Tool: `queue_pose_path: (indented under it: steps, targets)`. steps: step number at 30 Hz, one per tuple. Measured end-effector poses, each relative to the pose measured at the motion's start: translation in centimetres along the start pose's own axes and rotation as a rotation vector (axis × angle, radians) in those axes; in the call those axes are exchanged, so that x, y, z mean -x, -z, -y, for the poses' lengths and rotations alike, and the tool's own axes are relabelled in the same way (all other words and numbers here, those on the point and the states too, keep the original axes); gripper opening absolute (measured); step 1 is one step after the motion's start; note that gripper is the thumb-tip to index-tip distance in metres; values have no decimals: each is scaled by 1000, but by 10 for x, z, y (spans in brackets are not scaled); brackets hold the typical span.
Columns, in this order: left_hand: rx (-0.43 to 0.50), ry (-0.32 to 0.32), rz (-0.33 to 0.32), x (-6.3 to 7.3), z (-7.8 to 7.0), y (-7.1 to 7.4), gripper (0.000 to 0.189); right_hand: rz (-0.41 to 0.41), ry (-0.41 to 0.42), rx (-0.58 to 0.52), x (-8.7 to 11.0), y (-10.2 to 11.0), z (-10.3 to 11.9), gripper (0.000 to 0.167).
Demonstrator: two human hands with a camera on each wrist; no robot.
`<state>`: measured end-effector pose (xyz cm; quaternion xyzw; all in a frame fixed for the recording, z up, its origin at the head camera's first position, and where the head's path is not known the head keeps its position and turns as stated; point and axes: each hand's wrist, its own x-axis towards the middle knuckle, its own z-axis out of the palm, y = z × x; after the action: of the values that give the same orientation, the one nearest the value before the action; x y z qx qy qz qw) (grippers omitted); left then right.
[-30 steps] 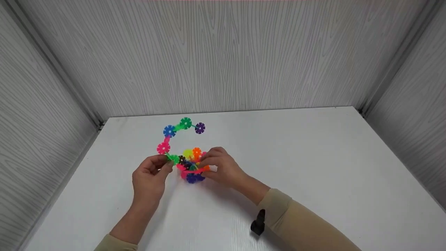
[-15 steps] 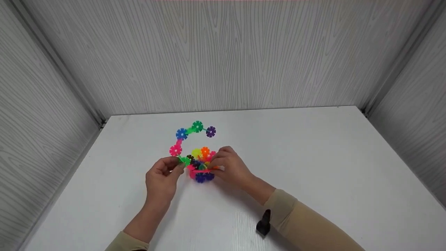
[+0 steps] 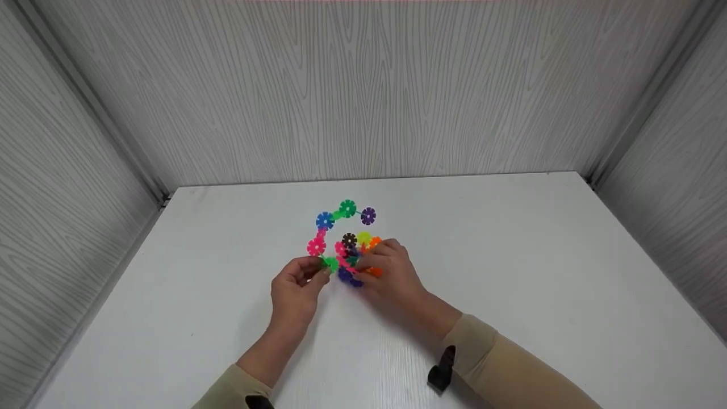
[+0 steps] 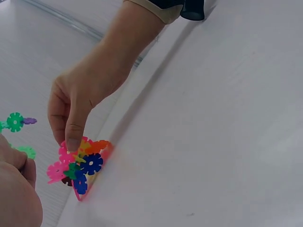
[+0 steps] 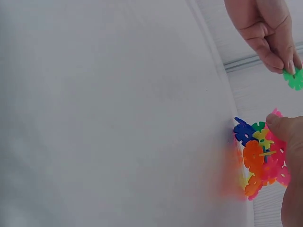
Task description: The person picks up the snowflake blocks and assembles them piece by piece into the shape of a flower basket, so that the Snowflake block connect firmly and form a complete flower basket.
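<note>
My left hand [image 3: 295, 289] pinches a green flower-shaped slotted disc [image 3: 331, 264] between thumb and fingers. That disc ends a linked chain curving away through pink, blue [image 3: 325, 221] and green discs to a purple one [image 3: 368, 216]. To its right, my right hand [image 3: 395, 278] reaches over a heap of similar discs, its fingers and thumb curled onto them. In the left wrist view its thumb lies against a pink disc. Navy [image 4: 91, 164], orange [image 5: 253, 156], yellow and black [image 3: 349, 241] discs show in the heap. A pink edge [image 4: 79, 197] runs beneath them; my right fingertips are partly hidden.
A white tabletop [image 3: 199, 250] spreads around both hands. Pale wood-grain panels [image 3: 363, 91] stand behind it and at both sides. A black device [image 3: 441, 372] sits by the right sleeve cuff.
Both hands, the chain and the heap have shifted rightward. The heap has turned or tilted, and the black disc now shows higher, at its upper left. My left hand keeps its pinch.
</note>
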<state>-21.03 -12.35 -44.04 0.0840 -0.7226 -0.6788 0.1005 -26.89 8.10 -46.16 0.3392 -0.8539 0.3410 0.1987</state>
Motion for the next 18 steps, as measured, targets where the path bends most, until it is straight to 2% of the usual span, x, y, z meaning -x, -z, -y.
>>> queue_pose_path:
  steps: [7, 18]
  targets:
    - [-5, 26, -1, -1, 8, -8, 21, 44, 9, -93, 4, 1, -7, 17]
    - [-34, 57, -10, -1, 16, -18, 22, -44, 28, -62, 3, -4, -6, 11]
